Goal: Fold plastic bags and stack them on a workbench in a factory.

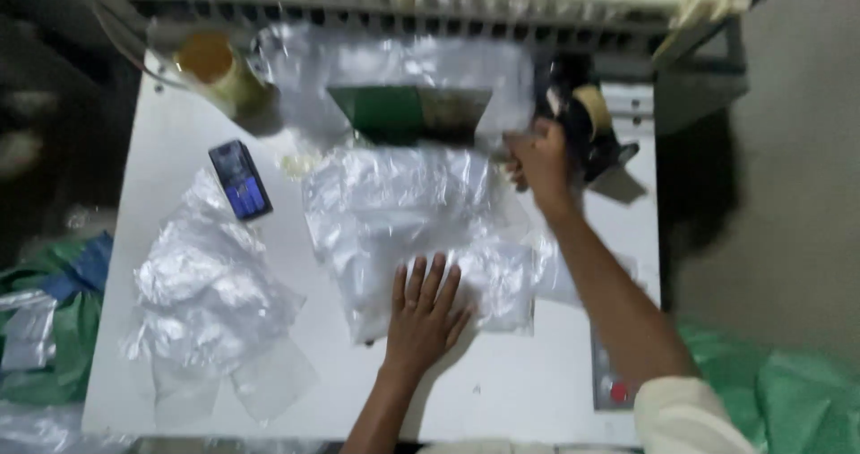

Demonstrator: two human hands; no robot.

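Pressing our flat, spread left hand [425,306] on the near end of the clear plastic bag [403,221], we pinch its far right corner with our right hand [537,158].

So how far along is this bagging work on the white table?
Done, it seems: a loose heap of clear plastic bags lies set aside at the table's left. In hand: the left hand presses flat on a clear packet mid-table, while the right hand reaches to its far edge by the tape roll. Left: I can't tell whether the packet is sealed; the picture is blurred.
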